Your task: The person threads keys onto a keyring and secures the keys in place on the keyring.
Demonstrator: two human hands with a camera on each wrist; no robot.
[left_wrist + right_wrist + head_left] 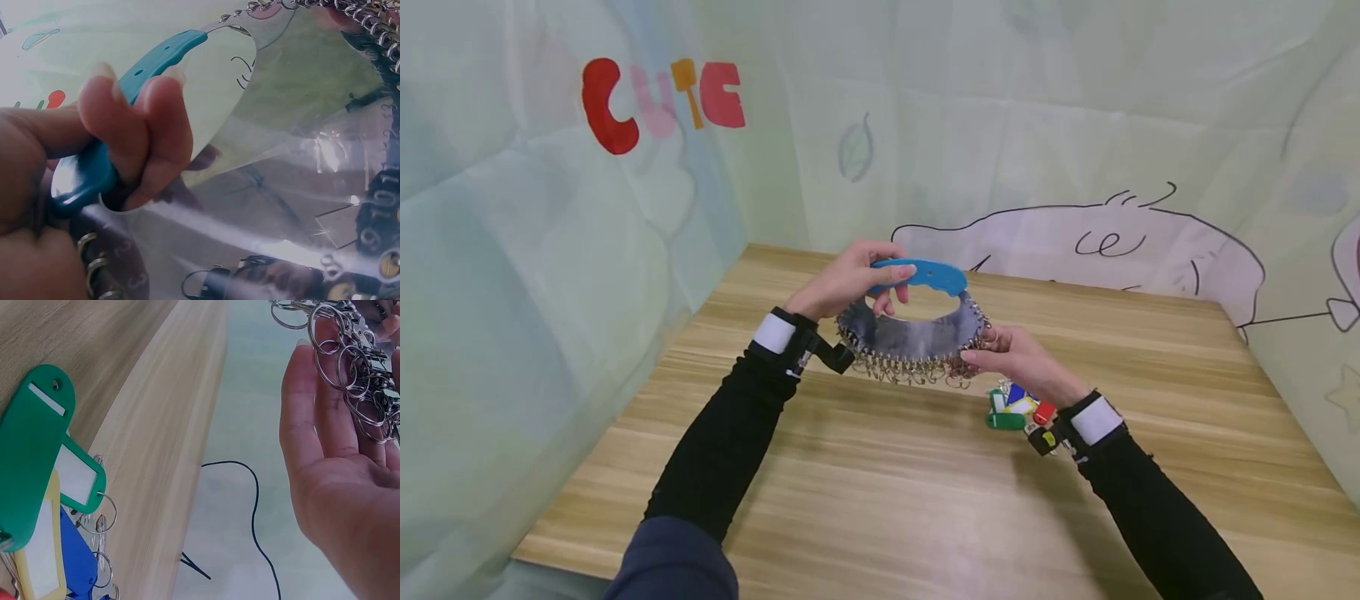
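Wood-look table (880,508), cartoon cloth (1015,150) behind; I'm holding ring-hung plate (913,337) up.
Head: plate's hanging above table, tags (1006,421) lying nr my R hand (1018,360). L wrist: my L hand's (122,134) gripping blue handle (178,47), prob. taking wt. R wrist: my R hand's pinching rings (372,378) at plate's edge, prob. stopping them swinging.

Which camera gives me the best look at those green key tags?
The right wrist view: the green key tags appear large, with white label areas and a metal ring visible. The head view shows them small on the table, near the right hand; the left wrist view shows none.
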